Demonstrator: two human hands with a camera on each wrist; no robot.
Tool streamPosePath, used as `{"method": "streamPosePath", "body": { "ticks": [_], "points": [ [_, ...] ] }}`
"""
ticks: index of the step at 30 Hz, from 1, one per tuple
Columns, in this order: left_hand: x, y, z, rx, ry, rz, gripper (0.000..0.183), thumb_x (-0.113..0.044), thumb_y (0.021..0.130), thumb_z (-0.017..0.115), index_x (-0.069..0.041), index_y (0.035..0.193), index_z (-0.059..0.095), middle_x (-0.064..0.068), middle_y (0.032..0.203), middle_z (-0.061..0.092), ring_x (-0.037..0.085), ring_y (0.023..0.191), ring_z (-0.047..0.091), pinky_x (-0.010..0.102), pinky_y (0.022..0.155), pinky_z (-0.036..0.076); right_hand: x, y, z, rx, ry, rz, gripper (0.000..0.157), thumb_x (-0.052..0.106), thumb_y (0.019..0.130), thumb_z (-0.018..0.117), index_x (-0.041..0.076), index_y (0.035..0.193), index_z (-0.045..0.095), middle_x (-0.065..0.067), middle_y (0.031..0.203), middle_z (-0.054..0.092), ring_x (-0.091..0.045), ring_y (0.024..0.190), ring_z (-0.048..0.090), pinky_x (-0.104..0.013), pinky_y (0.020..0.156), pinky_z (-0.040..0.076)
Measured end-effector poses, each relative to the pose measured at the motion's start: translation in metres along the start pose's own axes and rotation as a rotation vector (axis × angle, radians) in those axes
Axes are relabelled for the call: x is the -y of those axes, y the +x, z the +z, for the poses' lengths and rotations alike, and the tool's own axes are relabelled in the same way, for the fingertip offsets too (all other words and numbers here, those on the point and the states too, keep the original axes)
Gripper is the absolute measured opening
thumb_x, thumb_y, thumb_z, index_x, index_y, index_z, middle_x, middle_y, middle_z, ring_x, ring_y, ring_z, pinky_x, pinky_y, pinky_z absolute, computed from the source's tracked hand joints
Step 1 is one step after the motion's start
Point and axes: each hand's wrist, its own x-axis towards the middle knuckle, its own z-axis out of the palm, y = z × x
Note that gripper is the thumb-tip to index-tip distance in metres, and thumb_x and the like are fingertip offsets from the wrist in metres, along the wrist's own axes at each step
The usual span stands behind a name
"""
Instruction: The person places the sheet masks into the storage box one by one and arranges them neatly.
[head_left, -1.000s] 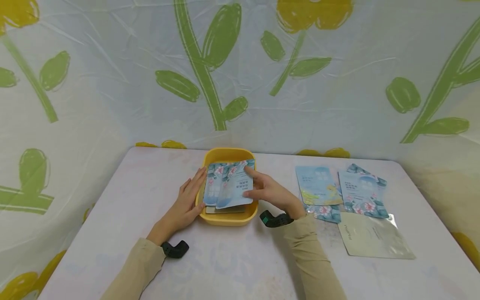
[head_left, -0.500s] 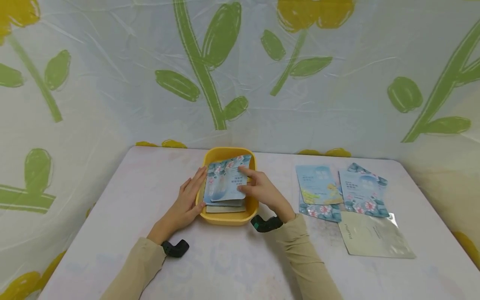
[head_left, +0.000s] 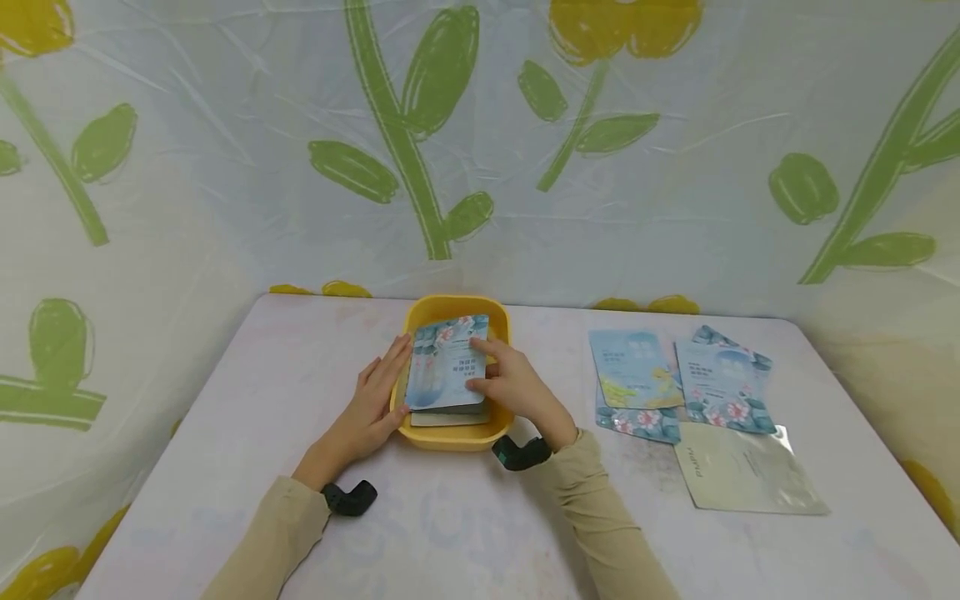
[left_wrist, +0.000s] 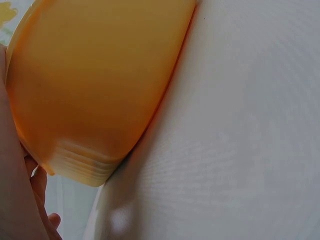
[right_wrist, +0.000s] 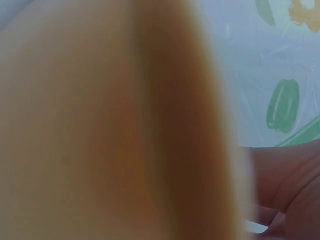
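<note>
So the right hand [head_left: 520,386] has the right edge of a flat, light-blue foil packet with pink flowers [head_left: 444,375], fingers bent and only slightly apart, forefinger and thumb tips showing on the face; can't really tell what the other fingers do underneath. That packet's in the rounded-corner yellow plastic basket [head_left: 457,443], on top of other packets, with a pale silvery one [head_left: 450,419] poking out at the near end. Left hand [head_left: 372,402] is just resting along the basket's left rim, fingers pretty much straight, no packet in it. Over to the right on the white table [head_left: 450,533] there's a blue-and-yellow packet [head_left: 637,371], more flowery blue ones [head_left: 725,387] and a big shiny silver pouch [head_left: 746,475].
</note>
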Motion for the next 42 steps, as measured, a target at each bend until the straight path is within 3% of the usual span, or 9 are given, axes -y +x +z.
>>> {"method": "streamPosePath", "body": {
  "ticks": [3,7,12,17,23,25,33,37,42],
  "points": [
    [0.0,-0.001,0.0,0.002,0.002,-0.002,0.087,-0.063,0.099,0.031,0.001,0.157,0.019,0.014,0.165,0.012,0.038,0.15,0.01,0.068,0.11,0.009,0.002,0.001,0.002,-0.01,-0.154,-0.041,0.074,-0.001,0.085,0.073,-0.008,0.149,0.036,-0.027,0.159,0.023,-0.039,0.124,0.054,-0.044,0.098,0.049],
    [0.001,-0.002,0.001,0.0,-0.007,0.0,0.085,-0.06,0.099,0.034,0.002,0.156,0.019,0.015,0.165,0.013,0.037,0.151,0.009,0.067,0.11,0.008,0.006,-0.002,0.003,-0.002,-0.291,-0.071,0.076,0.006,0.084,0.076,-0.008,0.148,0.038,-0.032,0.158,0.017,-0.039,0.126,0.051,-0.046,0.103,0.045],
    [0.001,-0.003,0.003,-0.001,-0.013,0.007,0.083,-0.057,0.099,0.037,0.001,0.157,0.019,0.015,0.165,0.013,0.036,0.151,0.008,0.066,0.111,0.008,0.007,-0.006,0.002,0.061,-0.22,-0.042,0.067,0.015,0.091,0.071,-0.004,0.148,0.041,-0.028,0.158,0.02,-0.039,0.133,0.047,-0.048,0.104,0.043],
    [0.0,-0.004,0.003,-0.012,-0.006,0.014,0.085,-0.061,0.099,0.033,0.0,0.157,0.019,0.017,0.164,0.014,0.039,0.15,0.01,0.067,0.11,0.008,0.003,-0.006,-0.001,0.074,-0.174,-0.082,0.058,0.023,0.096,0.065,-0.003,0.145,0.047,-0.024,0.153,0.037,-0.038,0.141,0.036,-0.052,0.109,0.037],
    [-0.001,-0.005,0.005,-0.014,-0.008,0.015,0.083,-0.058,0.099,0.036,-0.002,0.158,0.019,0.018,0.164,0.015,0.04,0.15,0.01,0.067,0.11,0.008,-0.005,-0.006,-0.006,0.108,-0.019,-0.099,0.056,0.026,0.098,0.061,0.001,0.146,0.047,-0.021,0.158,0.029,-0.034,0.149,0.019,-0.056,0.114,0.025],
    [0.0,-0.005,0.006,-0.014,-0.004,0.014,0.084,-0.059,0.099,0.036,-0.001,0.157,0.019,0.017,0.164,0.014,0.038,0.15,0.009,0.066,0.111,0.008,-0.009,-0.005,-0.008,0.112,0.043,-0.115,0.054,0.025,0.099,0.06,0.002,0.146,0.047,-0.019,0.159,0.029,-0.034,0.149,0.02,-0.055,0.114,0.026],
    [0.0,-0.004,0.007,-0.015,0.005,0.011,0.087,-0.062,0.098,0.03,0.003,0.156,0.02,0.015,0.165,0.013,0.036,0.151,0.009,0.065,0.111,0.008,-0.018,-0.005,-0.024,-0.026,0.24,-0.16,0.043,0.02,0.1,0.059,0.006,0.14,0.054,-0.013,0.15,0.045,-0.037,0.139,0.041,-0.052,0.108,0.038],
    [0.0,-0.005,0.006,-0.016,0.002,0.01,0.085,-0.058,0.099,0.033,0.003,0.156,0.02,0.015,0.165,0.013,0.037,0.15,0.009,0.065,0.111,0.008,-0.023,-0.006,-0.035,-0.101,0.217,-0.199,0.039,0.015,0.1,0.059,0.004,0.137,0.055,-0.014,0.149,0.045,-0.039,0.133,0.047,-0.051,0.105,0.041],
    [0.001,-0.004,0.005,-0.013,-0.001,0.008,0.083,-0.056,0.098,0.035,0.002,0.156,0.019,0.015,0.165,0.013,0.037,0.15,0.01,0.065,0.112,0.008,-0.03,-0.011,-0.054,-0.244,0.075,-0.232,0.036,0.011,0.099,0.059,0.0,0.134,0.058,-0.016,0.148,0.046,-0.038,0.128,0.052,-0.049,0.103,0.045]
  ]
}}
